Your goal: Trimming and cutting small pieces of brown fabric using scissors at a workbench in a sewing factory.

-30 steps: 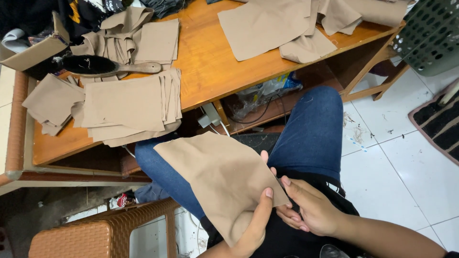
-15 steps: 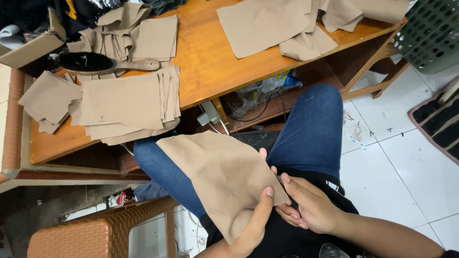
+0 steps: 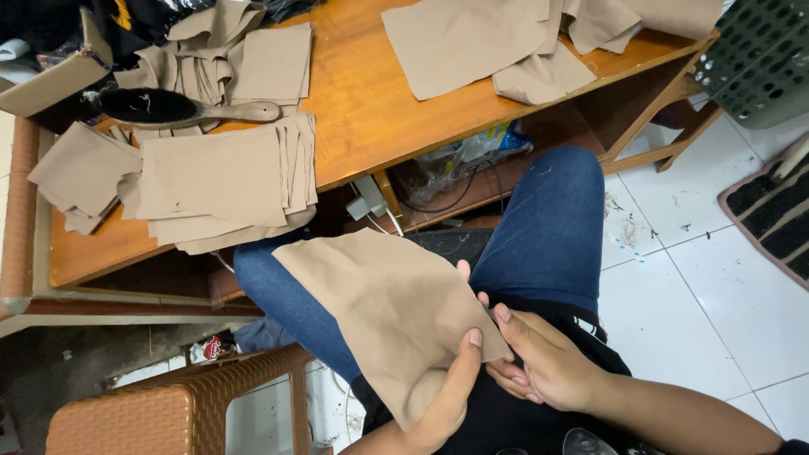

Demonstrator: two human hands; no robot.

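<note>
A tan fabric piece (image 3: 383, 307) lies over my lap, across blue jeans (image 3: 548, 227). My left hand (image 3: 451, 392) grips its near edge from below, thumb on top. My right hand (image 3: 539, 362) pinches the same edge at the right corner, fingers touching the left hand. On the wooden table (image 3: 379, 101) sits a stack of cut tan pieces (image 3: 215, 181), fanned at the right side.
A black brush with a wooden handle (image 3: 181, 108) lies beside the stack. More tan cloth (image 3: 497, 42) is spread at the table's far right. A brown woven stool (image 3: 168, 404) stands at my left, a green crate (image 3: 763, 59) at the right, white floor tiles (image 3: 716, 286) below.
The view has shifted slightly. Both hands keep the same hold on the fabric piece; nothing else has moved.
</note>
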